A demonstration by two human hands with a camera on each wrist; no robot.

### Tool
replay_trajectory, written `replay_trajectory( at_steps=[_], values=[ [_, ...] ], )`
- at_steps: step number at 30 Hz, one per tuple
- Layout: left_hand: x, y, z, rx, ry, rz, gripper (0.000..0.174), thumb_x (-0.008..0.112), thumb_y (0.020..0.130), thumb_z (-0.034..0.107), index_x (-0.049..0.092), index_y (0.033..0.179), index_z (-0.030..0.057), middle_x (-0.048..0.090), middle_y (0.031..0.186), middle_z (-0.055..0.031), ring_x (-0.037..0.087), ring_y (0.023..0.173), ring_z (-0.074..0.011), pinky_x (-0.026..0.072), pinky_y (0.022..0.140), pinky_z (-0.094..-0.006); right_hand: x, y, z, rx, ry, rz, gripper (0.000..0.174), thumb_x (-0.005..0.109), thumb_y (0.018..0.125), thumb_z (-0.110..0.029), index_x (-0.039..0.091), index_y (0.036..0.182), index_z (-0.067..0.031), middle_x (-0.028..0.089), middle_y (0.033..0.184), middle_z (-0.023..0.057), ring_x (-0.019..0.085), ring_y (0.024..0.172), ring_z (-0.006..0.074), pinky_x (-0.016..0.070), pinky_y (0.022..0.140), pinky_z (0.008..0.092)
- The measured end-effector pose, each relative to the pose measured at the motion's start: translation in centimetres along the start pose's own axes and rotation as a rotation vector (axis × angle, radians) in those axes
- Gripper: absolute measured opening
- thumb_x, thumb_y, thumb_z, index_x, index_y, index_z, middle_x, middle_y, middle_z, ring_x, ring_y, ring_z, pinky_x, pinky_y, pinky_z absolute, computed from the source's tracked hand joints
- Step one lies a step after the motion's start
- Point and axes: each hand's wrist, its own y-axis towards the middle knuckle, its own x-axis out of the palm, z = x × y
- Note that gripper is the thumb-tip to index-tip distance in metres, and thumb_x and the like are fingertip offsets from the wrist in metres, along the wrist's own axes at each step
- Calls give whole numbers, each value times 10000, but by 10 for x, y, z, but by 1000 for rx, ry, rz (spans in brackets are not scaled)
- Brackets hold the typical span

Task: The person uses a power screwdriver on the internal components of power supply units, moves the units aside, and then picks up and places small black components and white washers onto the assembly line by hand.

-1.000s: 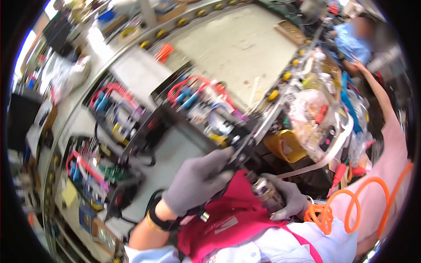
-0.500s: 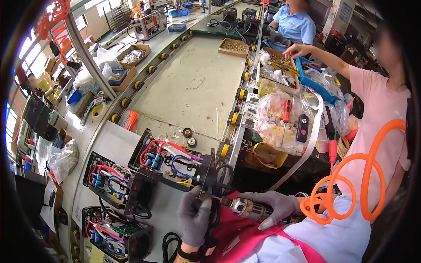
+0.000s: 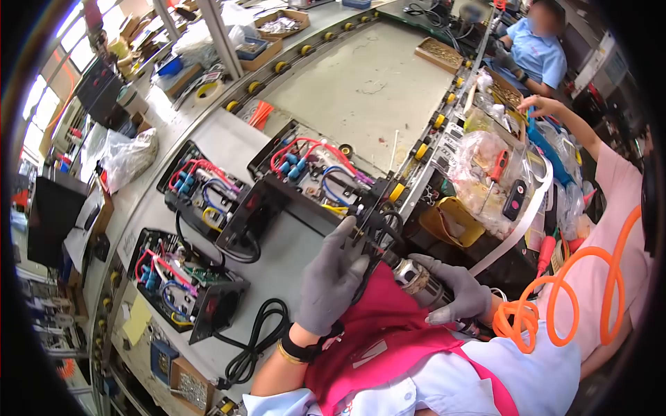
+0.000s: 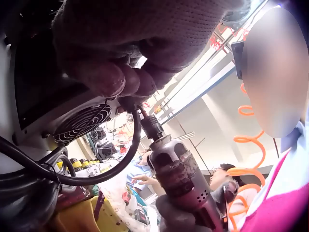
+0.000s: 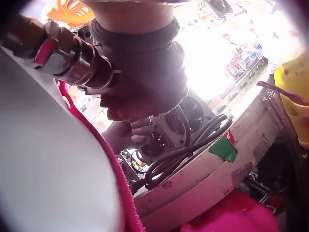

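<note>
We see the gloved fingers of the right hand [image 3: 461, 291] wrapped round the metal body of a pneumatic screwdriver [image 3: 418, 281], while the gloved left hand [image 3: 327, 284] lies close to the tool's tip, its fingertips bunched by a black rear panel; whether they pinch anything there we cannot tell. In the left wrist view the slim bit [image 4: 142, 111] points up from the chuck to just beneath those fingertips, its end hidden from us. Near it we make out a round fan grille [image 4: 83, 123] and a black cable [image 4: 96, 180] curving below. The panel belongs to an open-topped electronic unit [image 3: 316, 163] on the worktop [image 3: 277, 267], with red and blue wires inside. Farther left we find two similar units, one [image 3: 201, 187] beside it and another [image 3: 173, 277] nearer the worker, and close to the latter a looped black power cord [image 3: 257, 326]. An orange coiled hose [image 3: 510, 322] hangs beside the right wrist, and a magenta apron [image 3: 385, 312] spreads below both hands. Beyond the tool we see a yellow bin [image 3: 454, 220] and a red-handled screwdriver [image 3: 498, 166] lying on plastic bags. A person in pink [image 3: 621, 173] reaches across at the right; another in light blue [image 3: 538, 52] sits farther back.
</note>
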Motion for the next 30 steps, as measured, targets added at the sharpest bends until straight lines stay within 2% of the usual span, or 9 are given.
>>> replay_trajectory(
  at_steps=[2,7,8,9,11,14,18,22,30],
  values=[
    [-3,-12,0,75,71,50,612,658,839,-10,447,1413,3,437,662,36,424,590,-36,335,546,-214,3,-1,-7,16,27,6,1078,872,690,-258,243,1522,17,510,1383,89,468,1260,150,322,1091,288],
    [-41,-94,16,165,89,211,403,759,785,56,660,1172,6,529,664,-25,515,571,-124,428,549,-257,0,0,12,-11,73,31,1115,890,644,-246,250,1514,32,471,1395,93,443,1268,157,329,1086,295],
    [-55,-119,18,53,28,238,351,784,778,117,688,1092,-8,586,680,-41,561,578,-130,442,545,-261,1,1,11,29,131,70,1139,894,609,-244,255,1510,36,496,1355,94,489,1209,161,380,1043,300],
    [-60,-143,8,135,-5,443,314,757,802,129,682,1066,-22,624,696,-51,579,576,-127,449,542,-257,4,1,5,76,187,91,1164,897,574,-242,260,1507,39,521,1315,95,536,1149,166,430,1000,304],
    [-87,-183,6,-66,101,837,221,601,892,103,664,1050,-38,586,689,-24,548,557,-101,426,518,-242,9,4,2,131,231,139,1188,874,520,-223,261,1503,41,569,1209,98,617,939,161,537,807,300],
    [-144,-217,-17,-281,136,1201,237,569,928,74,639,1138,-11,573,785,-17,523,670,-80,427,596,-218,13,2,14,113,262,222,1203,839,509,-196,218,1516,22,636,922,124,648,623,160,549,515,256],
    [-191,-267,-109,-479,354,1019,291,678,872,52,647,1159,19,659,912,-45,613,800,-128,504,711,-280,12,1,16,87,240,231,1225,853,513,-241,204,1522,4,639,778,103,634,513,164,549,484,257],
    [-191,-257,-126,-659,652,874,271,740,822,77,691,1086,43,676,889,-109,660,804,-214,525,726,-319,18,0,12,90,241,261,1233,859,518,-255,197,1530,-14,634,785,111,634,516,164,553,483,256],
    [-183,-246,-133,-505,1489,591,114,675,794,144,679,895,90,619,837,-91,633,776,-298,513,640,-390,17,-2,11,97,230,262,1233,862,518,-245,196,1532,-27,634,789,118,639,520,166,564,489,261]
  ],
)
